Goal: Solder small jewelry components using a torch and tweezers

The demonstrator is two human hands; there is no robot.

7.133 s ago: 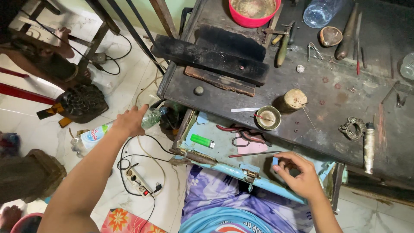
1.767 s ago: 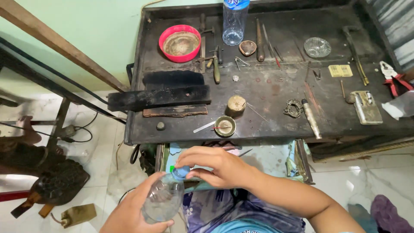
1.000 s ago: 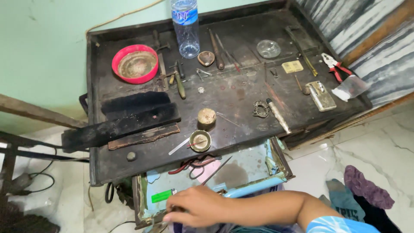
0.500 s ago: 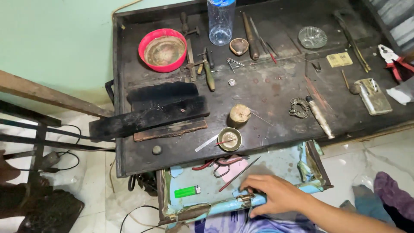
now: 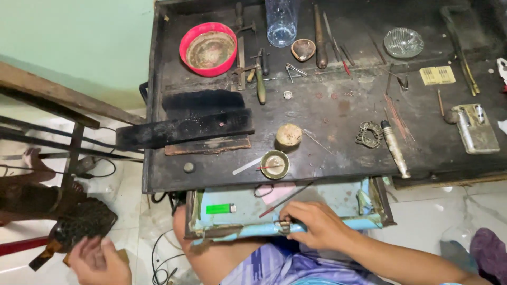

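Blue drawer front under right hand; left hand near floor.

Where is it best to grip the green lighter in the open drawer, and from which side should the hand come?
Probably pinch the green lighter across its narrow width at the middle, coming straight down from above. It lies flat, lengthwise left to right, on the drawer floor with free space around it.

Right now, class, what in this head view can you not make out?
- Left hand: what lies under its fingers, hidden by the hand.
- Drawer back: hidden under the bench top.
- Bottle top: cut off by the upper edge.
- Right hand fingertips: hidden behind the drawer front.
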